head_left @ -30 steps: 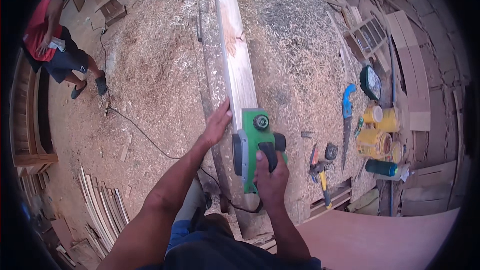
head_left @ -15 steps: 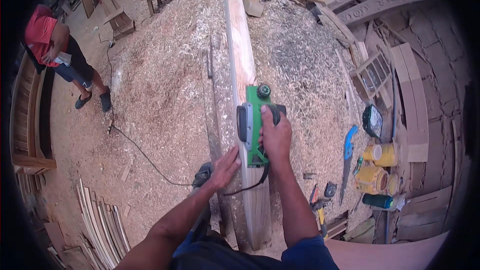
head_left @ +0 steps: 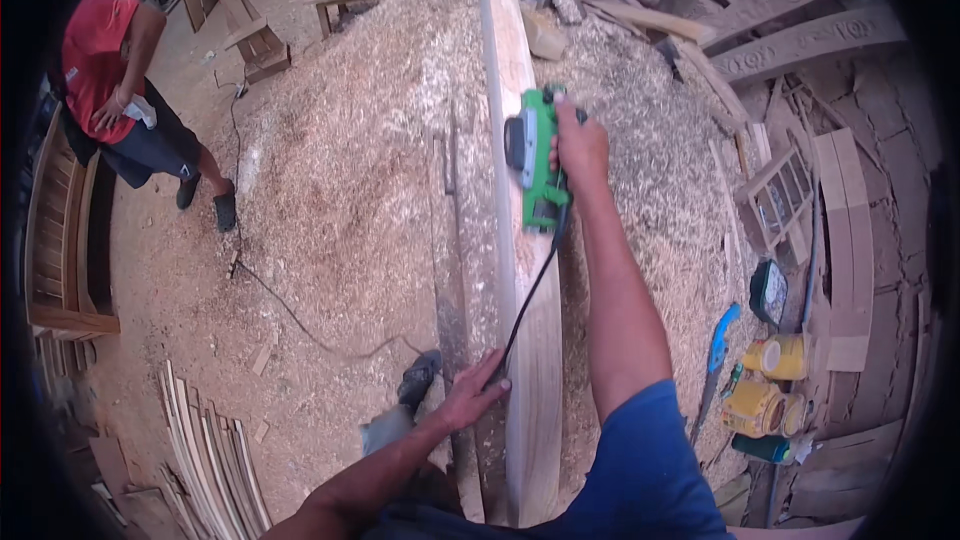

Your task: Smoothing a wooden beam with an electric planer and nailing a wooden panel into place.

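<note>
A green electric hand planer (head_left: 540, 165) rests on the upper face of a long wooden beam (head_left: 535, 380), which runs away from me through the middle of the view. My right hand (head_left: 582, 148) is wrapped around the planer's handle, arm stretched forward. Nearer to me, my left hand (head_left: 474, 396) lies against the beam's left edge with its fingers stretched out. The planer's black power cord (head_left: 532, 295) trails back over the beam and passes by my left fingertips; whether they touch it is unclear.
Wood shavings (head_left: 350, 190) cover the floor. At the left stands a person in red (head_left: 110, 80), near an extension cord (head_left: 285, 312). To the right lie a blue-handled handsaw (head_left: 717, 345), yellow containers (head_left: 755, 408) and a small wooden frame (head_left: 778, 198). Thin wood strips (head_left: 205, 450) lie lower left.
My right hand has pushed the planer forward along the beam, away from me. My left hand stays at the beam's left edge. The whole view has shifted slightly.
</note>
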A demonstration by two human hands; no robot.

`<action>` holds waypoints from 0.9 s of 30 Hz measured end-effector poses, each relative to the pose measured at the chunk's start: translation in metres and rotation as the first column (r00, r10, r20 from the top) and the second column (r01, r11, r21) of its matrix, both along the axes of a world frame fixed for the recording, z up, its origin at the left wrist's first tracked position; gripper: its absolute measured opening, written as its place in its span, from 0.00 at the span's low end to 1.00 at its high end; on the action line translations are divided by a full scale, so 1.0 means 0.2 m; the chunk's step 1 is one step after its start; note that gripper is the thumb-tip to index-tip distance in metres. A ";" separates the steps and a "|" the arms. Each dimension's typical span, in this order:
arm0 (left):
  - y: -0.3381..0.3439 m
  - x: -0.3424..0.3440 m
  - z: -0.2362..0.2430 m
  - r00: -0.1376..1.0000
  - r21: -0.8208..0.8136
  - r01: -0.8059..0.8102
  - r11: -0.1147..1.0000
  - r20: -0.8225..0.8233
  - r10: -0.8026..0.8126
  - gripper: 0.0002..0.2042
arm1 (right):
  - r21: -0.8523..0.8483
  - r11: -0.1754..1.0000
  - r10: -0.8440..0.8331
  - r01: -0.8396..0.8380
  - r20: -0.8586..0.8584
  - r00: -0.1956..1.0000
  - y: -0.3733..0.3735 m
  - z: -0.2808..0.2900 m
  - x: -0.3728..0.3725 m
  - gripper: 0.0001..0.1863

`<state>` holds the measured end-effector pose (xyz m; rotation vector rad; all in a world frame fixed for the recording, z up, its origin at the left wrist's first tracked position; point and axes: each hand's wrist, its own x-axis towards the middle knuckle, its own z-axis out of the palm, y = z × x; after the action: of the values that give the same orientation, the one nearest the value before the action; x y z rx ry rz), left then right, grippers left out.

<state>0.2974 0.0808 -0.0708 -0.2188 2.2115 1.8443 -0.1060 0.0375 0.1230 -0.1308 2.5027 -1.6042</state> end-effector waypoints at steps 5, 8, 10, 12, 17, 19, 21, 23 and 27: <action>-0.04 0.01 -0.05 0.981 0.222 -0.184 0.957 0.108 0.163 0.29 | -0.066 0.997 0.029 -0.028 0.019 0.999 0.07 0.00 0.14 0.32; -0.16 0.01 -0.09 0.975 0.213 -0.195 0.957 0.146 0.166 0.20 | 0.008 1.000 0.019 -0.019 0.070 0.997 0.37 -0.04 0.57 0.29; -0.27 0.04 -0.09 0.949 -0.099 -0.073 0.992 -0.313 0.039 0.20 | 0.116 0.993 -0.007 0.007 -0.001 1.000 0.59 -0.05 0.90 0.26; -0.30 0.12 -0.08 0.931 -0.225 0.018 0.974 -0.352 -0.098 0.19 | 0.164 0.986 -0.008 0.009 -0.006 1.000 0.84 -0.04 1.32 0.22; -0.17 0.50 -0.08 0.797 -0.608 0.324 0.724 -0.236 -0.555 0.17 | 0.206 0.971 -0.147 0.124 0.102 0.984 1.41 -0.01 2.44 0.19; -0.06 0.69 -0.12 0.647 -0.465 0.675 0.573 -0.001 -0.763 0.17 | 0.246 0.952 -0.231 0.185 0.176 0.957 1.59 0.03 2.85 0.22; 0.04 0.97 -0.11 0.491 -0.687 0.597 0.414 -0.095 -0.866 0.19 | 0.232 0.944 -0.270 0.232 0.145 0.952 1.70 0.01 3.07 0.21; 0.11 1.19 -0.09 0.549 -0.589 0.636 0.499 -0.109 -0.829 0.19 | 0.236 0.941 -0.280 0.241 0.148 0.948 1.77 -0.01 3.22 0.22; 0.13 1.36 -0.10 0.685 -0.411 0.676 0.611 0.047 -0.727 0.19 | 0.294 0.930 -0.231 0.222 -0.004 0.973 1.76 -0.08 3.16 0.19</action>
<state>0.5703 0.1068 -0.0904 0.6483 2.2461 0.9786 0.5266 0.3900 0.1072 0.2272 2.7797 -1.2691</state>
